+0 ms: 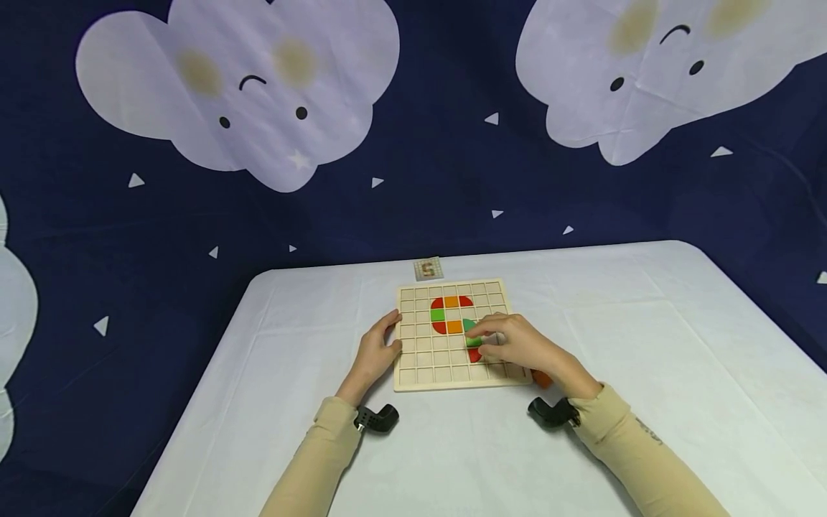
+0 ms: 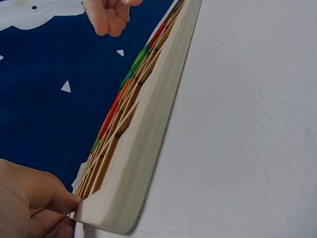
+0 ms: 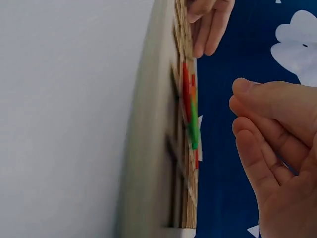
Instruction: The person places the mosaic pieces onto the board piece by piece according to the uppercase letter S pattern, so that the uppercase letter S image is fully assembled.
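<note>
A square wooden grid board [image 1: 426,373] lies on the table, with red, orange and green pieces [image 1: 451,302] set in several of its cells. My left hand [image 1: 373,352] touches the board's left edge with thumb and fingertips; in the left wrist view its thumb [image 2: 54,193] meets the board's corner. My right hand [image 1: 517,341] hovers over the board's right half, partly covering a green piece [image 1: 474,341] and a red rounded piece [image 1: 474,355]. In the right wrist view its fingers [image 3: 255,153] are loosely bent, and nothing shows between them.
A small card [image 1: 428,268] with an S-like figure lies behind the board. Something orange [image 1: 541,378] is partly hidden under the right wrist. The white-covered table [image 1: 310,316] meets a dark blue backdrop [image 1: 446,187] with clouds.
</note>
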`<state>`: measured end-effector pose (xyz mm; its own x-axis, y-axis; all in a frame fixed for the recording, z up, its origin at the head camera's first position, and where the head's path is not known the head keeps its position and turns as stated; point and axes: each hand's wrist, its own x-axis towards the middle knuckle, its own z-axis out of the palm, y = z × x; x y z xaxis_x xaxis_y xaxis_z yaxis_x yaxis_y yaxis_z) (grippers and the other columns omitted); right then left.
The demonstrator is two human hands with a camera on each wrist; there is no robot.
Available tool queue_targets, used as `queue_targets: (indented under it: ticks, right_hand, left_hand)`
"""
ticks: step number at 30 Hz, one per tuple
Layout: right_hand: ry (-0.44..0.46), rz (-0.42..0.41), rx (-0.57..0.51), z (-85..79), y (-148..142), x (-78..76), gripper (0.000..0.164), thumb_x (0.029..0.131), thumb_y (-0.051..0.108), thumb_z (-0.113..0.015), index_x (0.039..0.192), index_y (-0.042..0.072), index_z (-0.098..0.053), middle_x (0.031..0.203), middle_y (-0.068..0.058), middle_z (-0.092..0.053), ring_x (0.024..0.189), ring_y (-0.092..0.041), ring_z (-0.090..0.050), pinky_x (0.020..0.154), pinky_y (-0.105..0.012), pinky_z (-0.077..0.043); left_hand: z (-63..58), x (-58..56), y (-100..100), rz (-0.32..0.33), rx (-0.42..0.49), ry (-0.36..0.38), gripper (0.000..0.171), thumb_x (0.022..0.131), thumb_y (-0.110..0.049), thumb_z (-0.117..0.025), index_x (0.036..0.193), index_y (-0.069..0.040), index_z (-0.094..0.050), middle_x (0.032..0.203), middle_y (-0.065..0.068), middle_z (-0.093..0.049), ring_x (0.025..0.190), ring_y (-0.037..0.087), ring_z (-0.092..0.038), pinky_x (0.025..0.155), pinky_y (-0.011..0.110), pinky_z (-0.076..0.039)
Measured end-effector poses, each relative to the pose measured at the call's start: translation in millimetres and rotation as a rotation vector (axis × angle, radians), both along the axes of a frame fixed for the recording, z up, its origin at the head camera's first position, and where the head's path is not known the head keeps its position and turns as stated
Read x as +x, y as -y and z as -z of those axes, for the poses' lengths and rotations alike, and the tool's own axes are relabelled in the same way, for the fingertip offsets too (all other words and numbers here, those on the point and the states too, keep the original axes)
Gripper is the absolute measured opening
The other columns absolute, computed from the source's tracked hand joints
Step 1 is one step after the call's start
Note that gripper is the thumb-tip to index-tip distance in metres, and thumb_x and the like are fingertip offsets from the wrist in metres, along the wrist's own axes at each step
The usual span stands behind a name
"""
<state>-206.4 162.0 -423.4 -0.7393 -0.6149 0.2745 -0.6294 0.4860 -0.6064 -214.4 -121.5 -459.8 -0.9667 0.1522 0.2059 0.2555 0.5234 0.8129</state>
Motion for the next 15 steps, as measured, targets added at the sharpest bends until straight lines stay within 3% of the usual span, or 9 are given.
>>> queue_targets:
  ticks: [15]
  right_hand:
    - [-0.055,-0.003,0.064,11.6,6,-1.8,0.025,0.08,0.008,-0.073,0.105,0.011,-0.072,0.102,0.006,-0.067,0.104,-0.02,-0.059,0.093,-0.042,-0.045]
  left_hand:
    - [0.2,0.0,-1,0.002,0.005,0.001,0.06,0.081,0.007,-0.055,0.139,0.007,-0.039,0.134,0.017,-0.051,0.129,0.029,-0.041,0.109,0.039,-0.03]
